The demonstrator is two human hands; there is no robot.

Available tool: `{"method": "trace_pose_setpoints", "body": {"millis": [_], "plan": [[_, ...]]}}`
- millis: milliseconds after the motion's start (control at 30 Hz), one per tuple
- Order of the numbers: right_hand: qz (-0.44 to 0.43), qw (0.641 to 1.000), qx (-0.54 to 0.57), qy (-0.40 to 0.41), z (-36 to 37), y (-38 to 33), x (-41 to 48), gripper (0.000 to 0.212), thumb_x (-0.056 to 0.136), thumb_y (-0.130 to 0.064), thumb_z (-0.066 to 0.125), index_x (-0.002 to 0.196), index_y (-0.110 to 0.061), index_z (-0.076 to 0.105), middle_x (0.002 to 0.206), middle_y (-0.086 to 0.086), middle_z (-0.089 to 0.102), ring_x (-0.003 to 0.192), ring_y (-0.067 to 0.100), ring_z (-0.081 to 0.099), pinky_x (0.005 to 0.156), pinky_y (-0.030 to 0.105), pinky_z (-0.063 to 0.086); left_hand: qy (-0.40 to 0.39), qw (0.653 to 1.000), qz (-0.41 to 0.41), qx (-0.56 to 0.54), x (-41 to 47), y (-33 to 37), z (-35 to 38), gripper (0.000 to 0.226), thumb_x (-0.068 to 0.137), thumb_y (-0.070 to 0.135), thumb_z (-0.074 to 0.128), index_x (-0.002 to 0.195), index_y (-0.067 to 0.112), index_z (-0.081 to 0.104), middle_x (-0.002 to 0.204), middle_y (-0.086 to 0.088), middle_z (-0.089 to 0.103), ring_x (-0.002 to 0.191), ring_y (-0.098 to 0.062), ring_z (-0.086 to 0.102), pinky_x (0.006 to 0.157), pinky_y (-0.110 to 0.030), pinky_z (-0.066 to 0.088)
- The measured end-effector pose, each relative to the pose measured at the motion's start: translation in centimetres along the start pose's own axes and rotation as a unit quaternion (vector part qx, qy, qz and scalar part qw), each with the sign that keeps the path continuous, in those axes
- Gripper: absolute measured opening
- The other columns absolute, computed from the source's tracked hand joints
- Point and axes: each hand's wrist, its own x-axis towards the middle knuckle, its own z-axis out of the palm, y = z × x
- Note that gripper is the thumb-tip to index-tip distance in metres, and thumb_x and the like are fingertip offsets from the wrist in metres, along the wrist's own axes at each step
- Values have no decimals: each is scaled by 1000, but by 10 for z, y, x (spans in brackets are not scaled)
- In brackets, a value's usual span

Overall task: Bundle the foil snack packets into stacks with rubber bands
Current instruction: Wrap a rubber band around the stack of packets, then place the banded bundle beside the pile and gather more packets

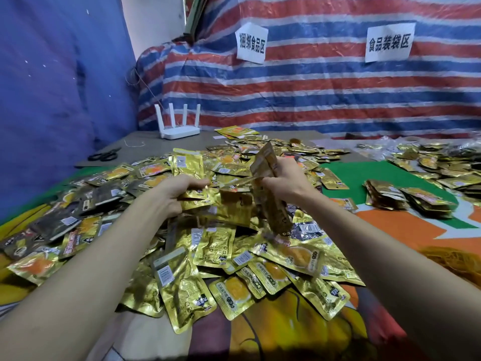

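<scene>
Read as the collect/align step, no banding yet. Gripped a small upright stack of foil packets (270,199) in right hand (285,183), fingers curled round its upper half, lower end dipping toward the heap. Clamped left hand (177,195) on flat-lying packets (205,201) at top of the loose pile (221,259), fingers curled over their edge; count unclear due to blur. Saw no rubber band on either hand or near the grip; couldn't tell if any lay under the heap.

Next move prob called for: merging left-hand pkts onto the stack, squaring edges, then fetching a band and stretching it round w/o letting the foil fan out.

Materials: flat rectangular pouches in glossy, crinkly gold metallised film, w/ white barcode labels on backs and orange print on fronts. Likely slick against each other.

Found pile spread over most of the tabletop (406,225), under green/orange printed cloth. Noted done-looking stacks (385,198) on the green patch to the right, well apart from hands. Spotted scissors (104,155) and white router (179,127) far left, not in play.
</scene>
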Motion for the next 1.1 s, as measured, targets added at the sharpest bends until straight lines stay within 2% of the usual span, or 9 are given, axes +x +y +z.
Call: {"method": "trace_pose_setpoints", "body": {"millis": [200,300,400,567,667,733,833,933,1100], "plan": [[0,994,81,68,11,-6,-1,9,88,-4,66,94,-5,73,94,12,75,88,31,72,78,53,60,22,993,77,-88,-8,3,-3,22,83,5,74,102,-2,68,105,-15,70,96,-31,70,86,-49,59],[19,983,151,100,18,-11,-2,15,87,-3,67,88,-18,71,97,11,74,91,32,71,79,56,59,14,982,110,-155,-11,3,-3,6,90,2,67,93,0,71,96,-13,74,79,-26,74,61,-38,61],[48,969,199,141,26,-14,-1,22,85,-4,66,77,-23,60,86,7,70,84,31,70,76,56,59,-1,957,140,-253,-14,4,-1,8,93,1,62,91,1,69,86,-17,75,69,-28,74,54,-36,60],[107,940,300,124,47,-9,-1,16,88,-4,64,84,-19,61,77,0,63,64,10,63,49,24,49,22,906,206,-368,-17,-1,19,4,92,7,65,95,11,64,109,-16,71,84,-27,71,55,-30,57],[159,907,372,120,61,-10,-1,10,91,-13,68,90,-19,60,78,2,64,63,14,58,49,25,47,80,926,178,-324,-13,-23,46,28,81,10,80,104,7,64,114,-20,72,96,-35,71,72,-44,61],[176,889,406,119,70,-13,-1,7,93,-15,67,89,-17,62,86,9,69,74,24,64,67,42,56,122,945,145,-266,-12,-37,64,64,73,16,89,124,1,54,125,-21,65,112,-36,65,92,-54,55],[201,884,404,121,76,-13,-7,13,96,-21,64,100,-9,68,106,18,72,96,34,67,92,59,53,188,971,117,-95,-7,-49,73,105,67,42,92,144,2,33,138,-9,49,129,-30,48,105,-41,42],[223,864,429,142,74,-8,-9,21,98,-24,63,108,-8,69,111,20,72,107,39,68,95,61,53,122,988,89,15,-11,-51,71,104,55,59,91,133,4,49,122,-8,62,112,-29,61,94,-39,51],[198,876,416,144,73,-10,-8,30,96,-39,66,108,-13,71,101,9,77,95,29,74,84,49,61,28,993,103,52,-11,-52,66,64,59,28,97,110,2,69,95,-12,77,84,-31,76,82,-55,60]]}}
